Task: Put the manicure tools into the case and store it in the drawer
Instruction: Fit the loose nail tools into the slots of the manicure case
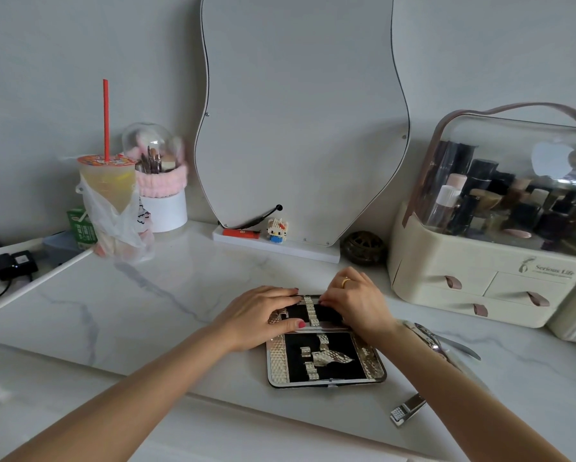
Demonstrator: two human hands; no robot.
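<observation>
The marble tabletop point(180, 295) carries everything, and the cream cosmetics organiser point(480, 281) stands at about three o'clock from the hands, its small drawers point(526, 295) with their pull tabs facing the person, so it looks a likely place for the case to go once it is packed. The manicure case point(326, 358) lies opened flat in the middle, hinge running across, with the far half toward twelve o'clock and the near half toward six; laid open like this, both black linings and their patterned loops face up for loading. No tool shows plainly in the near half. Both hands work on the far half. The left hand point(263, 316) lies over its nine o'clock side, fingers fairly straight and pressing down, the thumb near the hinge, probably to keep the case from sliding. The right hand point(356, 300) covers the three o'clock side with fingers bent down onto the lining; whether it pinches a tool or only presses a loop I cannot tell, since the fingertips are hidden. Outside the case, nippers point(446, 341) lie just beyond the right wrist at about three o'clock, partly hidden by the forearm, and a nail clipper point(408, 410) lies at about four o'clock off the case's near corner, apart from both hands and within easy reach of the right one.
</observation>
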